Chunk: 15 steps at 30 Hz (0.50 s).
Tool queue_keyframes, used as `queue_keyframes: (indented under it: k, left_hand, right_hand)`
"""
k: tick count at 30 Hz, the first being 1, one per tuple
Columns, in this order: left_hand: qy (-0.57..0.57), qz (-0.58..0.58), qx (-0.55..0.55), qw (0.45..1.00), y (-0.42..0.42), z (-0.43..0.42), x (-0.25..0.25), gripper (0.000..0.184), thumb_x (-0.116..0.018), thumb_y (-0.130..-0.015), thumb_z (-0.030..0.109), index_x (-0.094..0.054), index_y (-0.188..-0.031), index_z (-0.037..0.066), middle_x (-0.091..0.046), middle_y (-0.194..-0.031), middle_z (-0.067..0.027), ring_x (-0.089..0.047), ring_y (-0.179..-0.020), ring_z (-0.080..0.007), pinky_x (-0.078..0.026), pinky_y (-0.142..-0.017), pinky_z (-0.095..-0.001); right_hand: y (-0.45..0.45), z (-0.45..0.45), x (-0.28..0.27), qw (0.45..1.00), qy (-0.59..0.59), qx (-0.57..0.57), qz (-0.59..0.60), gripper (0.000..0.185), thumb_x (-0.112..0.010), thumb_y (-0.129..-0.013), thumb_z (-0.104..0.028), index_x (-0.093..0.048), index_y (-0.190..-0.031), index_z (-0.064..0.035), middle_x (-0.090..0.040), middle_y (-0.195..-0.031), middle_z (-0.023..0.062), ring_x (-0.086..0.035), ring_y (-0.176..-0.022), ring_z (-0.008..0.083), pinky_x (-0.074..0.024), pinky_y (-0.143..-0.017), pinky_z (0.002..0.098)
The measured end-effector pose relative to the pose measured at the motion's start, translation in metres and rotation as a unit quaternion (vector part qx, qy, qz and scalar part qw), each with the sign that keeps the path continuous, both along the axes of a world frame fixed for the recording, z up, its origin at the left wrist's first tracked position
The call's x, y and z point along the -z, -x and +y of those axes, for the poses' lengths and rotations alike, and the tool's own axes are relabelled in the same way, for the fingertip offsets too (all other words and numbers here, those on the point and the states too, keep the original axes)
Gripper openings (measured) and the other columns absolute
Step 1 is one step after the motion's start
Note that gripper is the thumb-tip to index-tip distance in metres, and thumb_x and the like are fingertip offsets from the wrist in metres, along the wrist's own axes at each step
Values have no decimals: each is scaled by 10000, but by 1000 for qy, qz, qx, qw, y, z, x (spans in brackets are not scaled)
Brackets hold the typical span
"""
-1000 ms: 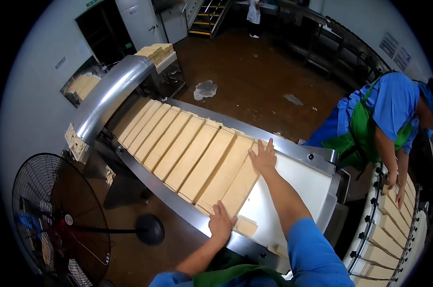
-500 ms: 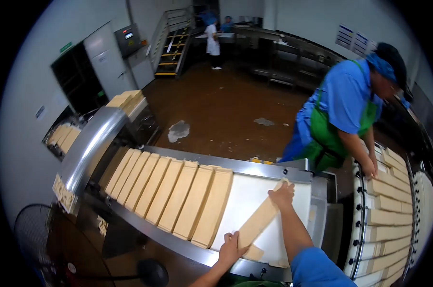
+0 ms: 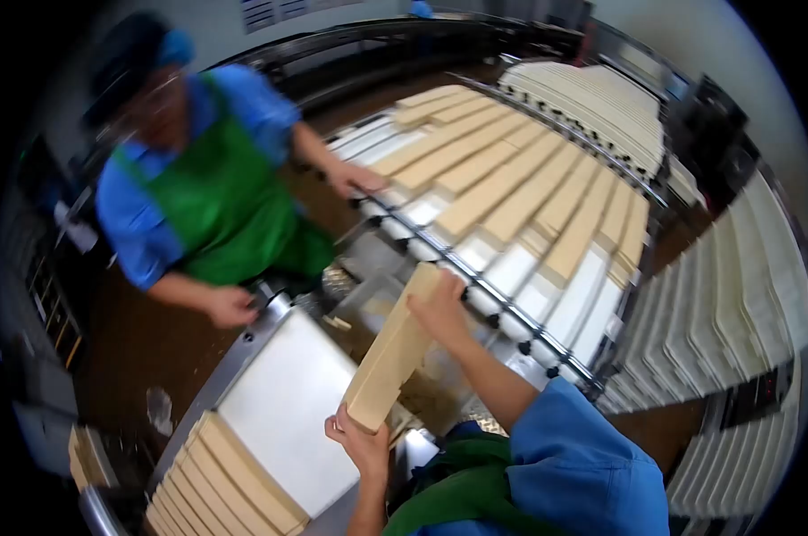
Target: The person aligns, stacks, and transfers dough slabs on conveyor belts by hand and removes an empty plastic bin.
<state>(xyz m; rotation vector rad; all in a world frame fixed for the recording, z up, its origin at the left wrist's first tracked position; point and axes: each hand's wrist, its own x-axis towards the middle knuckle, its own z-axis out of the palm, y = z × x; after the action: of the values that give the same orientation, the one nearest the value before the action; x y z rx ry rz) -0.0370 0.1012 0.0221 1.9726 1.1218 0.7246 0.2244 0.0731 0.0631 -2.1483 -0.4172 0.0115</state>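
Between my two hands is a long beige stack of what look like dough sheets point(image 3: 395, 344), held tilted in the air over the gap between two conveyors. My left hand point(image 3: 361, 439) grips its lower end, with the thumb and fingers around the edges. At the upper end my right hand point(image 3: 439, 308) is closed on the side of the stack. More beige stacks point(image 3: 234, 473) lie side by side on the white belt point(image 3: 288, 393) at lower left. Many similar stacks point(image 3: 511, 179) rest in rows on the white slats of the other conveyor, beyond my right hand.
A co-worker point(image 3: 216, 188) in a green apron stands at the left, one hand point(image 3: 355, 179) by the slatted conveyor's edge. A metal rail with black knobs point(image 3: 484, 286) borders that conveyor. Grey bins point(image 3: 377, 299) with scraps sit below. White ridged panels point(image 3: 707, 304) stand at right.
The view has swung right toward the slatted conveyor. My hands have lifted the dough stack off the white belt and carried it over the gap. The co-worker has turned and straightened up.
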Motion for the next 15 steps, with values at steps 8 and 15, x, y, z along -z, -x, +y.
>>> queue_keyframes:
  k: [8, 15]
  left_hand:
    - [-94, -18, 278, 956, -133, -97, -65, 765, -745, -676, 154, -378, -1340, 52, -331, -1285, -253, -418, -1144, -421, -388, -967, -436]
    - [-13, 13, 532, 847, -191, -162, -57, 755, -751, -757, 276, -350, -1373, 99, -314, -1316, -248, -436, -1153, -440, -440, -920, -443]
  right_hand:
    - [-141, -235, -22, 972, 54, 218, 73, 716, -651, -731, -383, -378, -1245, 34, -435, -1174, 286, -499, -1066, 438, -431, -932, 452]
    - [-224, -322, 4, 950, 249, 125, 143, 708, -533, -791, -509, -432, -1273, -1, -435, -1279, 285, -477, -1132, 448, -420, -944, 490]
